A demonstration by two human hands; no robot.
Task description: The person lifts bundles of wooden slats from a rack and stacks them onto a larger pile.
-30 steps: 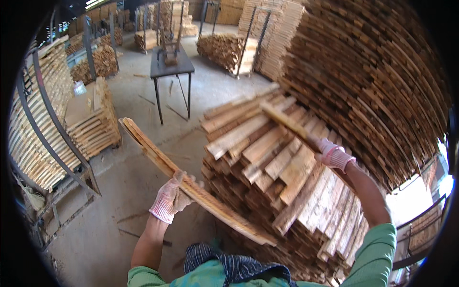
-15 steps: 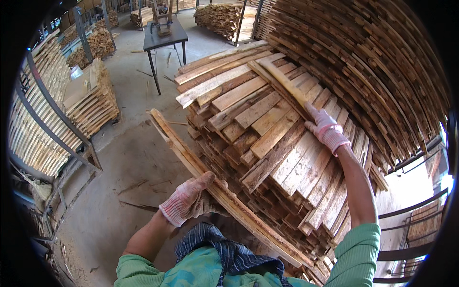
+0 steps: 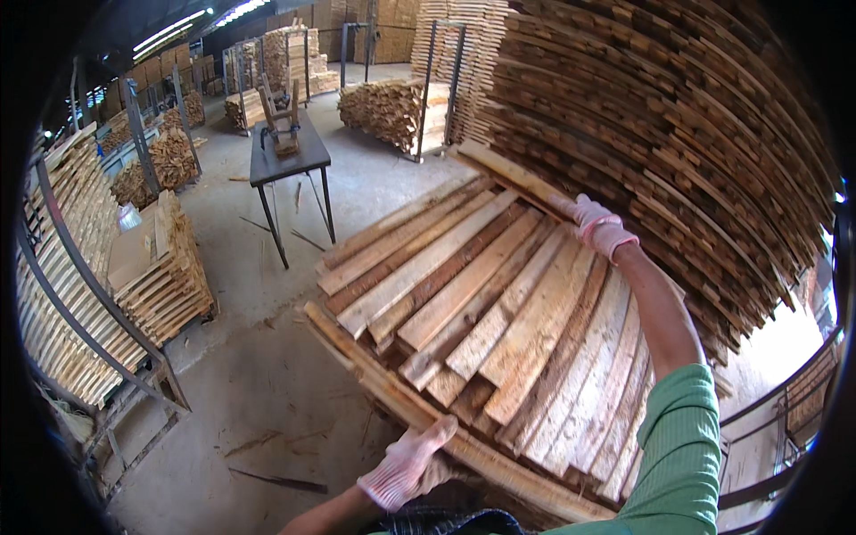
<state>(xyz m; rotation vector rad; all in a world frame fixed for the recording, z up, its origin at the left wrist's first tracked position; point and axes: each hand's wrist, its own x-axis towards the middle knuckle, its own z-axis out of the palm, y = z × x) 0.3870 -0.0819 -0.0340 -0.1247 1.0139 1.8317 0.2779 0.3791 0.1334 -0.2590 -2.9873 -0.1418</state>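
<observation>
My left hand, in a pink-white work glove, is closed around a long rough wooden board. This board runs along the near side of a stack of planks, and its grip is partly hidden under the wood. Across the stack's far side lies another board. My right hand, gloved alike, grips that board near its right end, with the thumb side toward the stack. The planks on top lie side by side with uneven ends.
A tall wall of stacked boards rises right behind the stack. A dark table with a wooden frame on it stands to the far left. Wood piles in metal racks line the left side. A dark strip lies on the floor.
The view has tilted up. My left hand's board has come up against the near side of the stack. The right hand's board has shifted to the far edge.
</observation>
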